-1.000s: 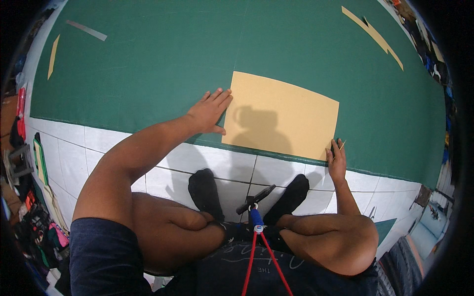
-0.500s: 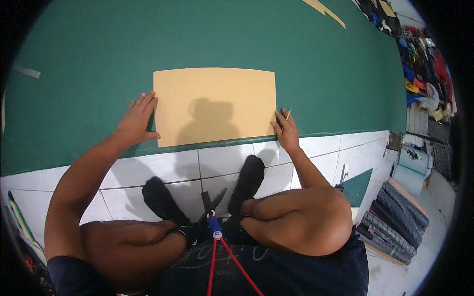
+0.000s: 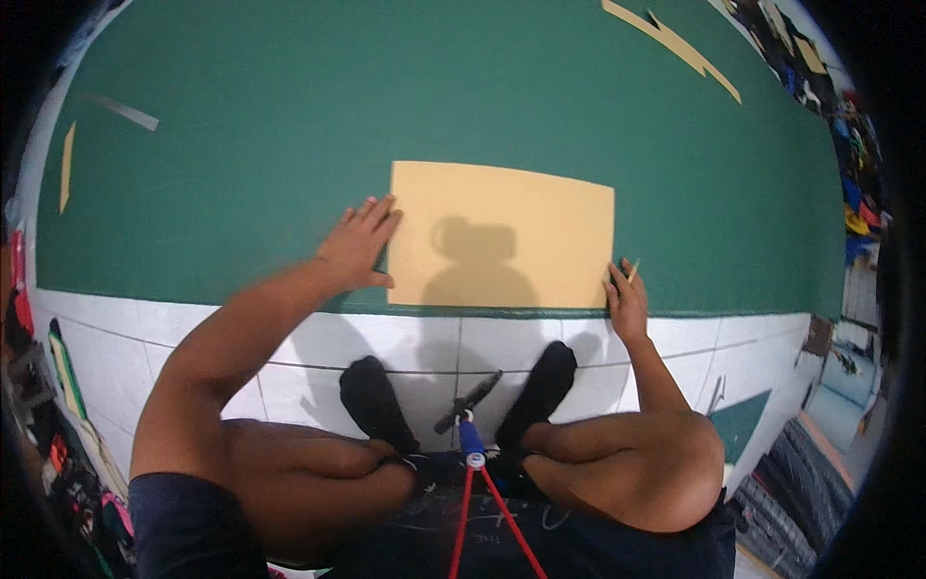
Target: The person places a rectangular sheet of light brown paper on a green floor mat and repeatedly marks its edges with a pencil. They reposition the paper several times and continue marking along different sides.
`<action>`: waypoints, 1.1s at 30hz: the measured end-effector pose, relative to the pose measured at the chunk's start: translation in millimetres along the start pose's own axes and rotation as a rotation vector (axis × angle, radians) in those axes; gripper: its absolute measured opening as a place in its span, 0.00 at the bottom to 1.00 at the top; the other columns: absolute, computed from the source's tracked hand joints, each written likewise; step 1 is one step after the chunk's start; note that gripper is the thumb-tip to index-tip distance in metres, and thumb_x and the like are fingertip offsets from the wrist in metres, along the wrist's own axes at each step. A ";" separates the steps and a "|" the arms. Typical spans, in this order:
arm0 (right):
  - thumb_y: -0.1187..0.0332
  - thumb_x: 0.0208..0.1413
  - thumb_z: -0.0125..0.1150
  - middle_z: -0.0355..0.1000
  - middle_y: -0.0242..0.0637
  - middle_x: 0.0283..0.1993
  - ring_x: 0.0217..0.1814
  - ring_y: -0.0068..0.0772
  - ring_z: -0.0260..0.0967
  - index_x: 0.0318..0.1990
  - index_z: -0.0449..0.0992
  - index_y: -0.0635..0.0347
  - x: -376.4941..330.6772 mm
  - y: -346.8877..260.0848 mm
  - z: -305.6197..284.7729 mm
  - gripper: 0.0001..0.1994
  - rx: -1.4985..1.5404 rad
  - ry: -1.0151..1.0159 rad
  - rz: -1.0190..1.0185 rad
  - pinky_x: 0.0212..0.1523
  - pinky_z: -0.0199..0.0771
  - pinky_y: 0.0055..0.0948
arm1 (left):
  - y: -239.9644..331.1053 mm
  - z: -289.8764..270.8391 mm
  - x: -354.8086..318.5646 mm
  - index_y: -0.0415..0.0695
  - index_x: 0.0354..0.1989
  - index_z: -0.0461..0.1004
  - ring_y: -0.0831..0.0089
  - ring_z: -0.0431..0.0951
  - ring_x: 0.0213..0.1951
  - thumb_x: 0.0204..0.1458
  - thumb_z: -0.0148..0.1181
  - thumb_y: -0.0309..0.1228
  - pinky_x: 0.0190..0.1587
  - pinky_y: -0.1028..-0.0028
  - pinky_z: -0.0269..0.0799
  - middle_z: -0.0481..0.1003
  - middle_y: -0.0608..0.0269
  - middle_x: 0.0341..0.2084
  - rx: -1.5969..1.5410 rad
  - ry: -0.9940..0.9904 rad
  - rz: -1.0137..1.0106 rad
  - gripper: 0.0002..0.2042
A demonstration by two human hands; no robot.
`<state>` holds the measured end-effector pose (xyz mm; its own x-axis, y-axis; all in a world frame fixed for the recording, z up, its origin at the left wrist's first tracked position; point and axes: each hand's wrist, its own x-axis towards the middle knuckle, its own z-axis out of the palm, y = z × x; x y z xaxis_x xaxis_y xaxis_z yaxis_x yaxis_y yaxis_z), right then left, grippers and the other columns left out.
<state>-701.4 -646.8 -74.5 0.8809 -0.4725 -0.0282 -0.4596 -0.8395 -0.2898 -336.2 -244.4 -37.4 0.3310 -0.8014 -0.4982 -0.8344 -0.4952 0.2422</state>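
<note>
A tan rectangular sheet (image 3: 569,241) lies flat on a green mat (image 3: 289,125), close to the mat's near edge. My left hand (image 3: 359,249) rests open, fingers spread, its fingertips and thumb at the sheet's left edge. At the lower right edge of the sheet, my right hand (image 3: 629,307) touches the side with its fingertips. A thin pale yellow stick (image 3: 634,271), shaped like a pencil, is held between the fingers of that hand. A dark shadow falls across the sheet's middle.
Tan offcut strips (image 3: 675,48) lie at the far right, another strip (image 3: 67,169) at the left beside a grey strip (image 3: 125,111). White tiles (image 3: 309,338) border the mat. A red cord (image 3: 461,521) hangs before me. Dark wrapped rolls (image 3: 801,482) stand at the lower right.
The view has shifted, so the sheet and both hands appear farther right and lower. Both hands remain at the sheet's sides, and the stick is still in my right hand.
</note>
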 end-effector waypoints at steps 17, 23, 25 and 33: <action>0.69 0.65 0.61 0.66 0.55 0.70 0.71 0.58 0.65 0.63 0.76 0.56 3.3 -14.4 -10.0 0.19 -0.039 -0.050 0.010 0.70 0.64 0.48 | 15.3 -21.4 3.4 0.48 0.77 0.49 0.45 0.46 0.77 0.38 0.79 0.56 0.77 0.45 0.44 0.50 0.43 0.75 0.189 -0.064 0.016 0.60; 0.72 0.63 0.56 0.72 0.56 0.60 0.63 0.59 0.69 0.59 0.72 0.67 33.8 -18.4 -11.9 0.17 0.001 0.053 0.171 0.63 0.70 0.48 | 17.9 -10.5 23.1 0.41 0.76 0.49 0.42 0.43 0.78 0.37 0.80 0.56 0.78 0.48 0.41 0.44 0.37 0.77 0.285 -0.089 0.079 0.61; 0.72 0.63 0.54 0.72 0.56 0.58 0.61 0.57 0.70 0.61 0.68 0.69 66.6 -38.3 -11.7 0.20 0.228 0.126 0.242 0.61 0.70 0.47 | 18.5 -9.1 24.3 0.39 0.74 0.51 0.42 0.44 0.78 0.37 0.80 0.56 0.77 0.49 0.43 0.44 0.37 0.76 0.288 -0.095 0.077 0.60; 0.56 0.72 0.53 0.79 0.49 0.49 0.55 0.45 0.77 0.57 0.76 0.63 178.7 -209.8 20.6 0.19 0.719 -0.175 0.020 0.56 0.75 0.39 | 20.4 -27.1 25.5 0.42 0.70 0.60 0.43 0.53 0.75 0.42 0.78 0.49 0.74 0.50 0.54 0.53 0.38 0.73 0.035 -0.027 0.040 0.48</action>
<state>-445.3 -549.5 -38.5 0.9058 -0.3857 -0.1752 -0.3414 -0.4199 -0.8409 -332.9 -284.1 -22.6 0.2852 -0.8106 -0.5115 -0.8618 -0.4505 0.2333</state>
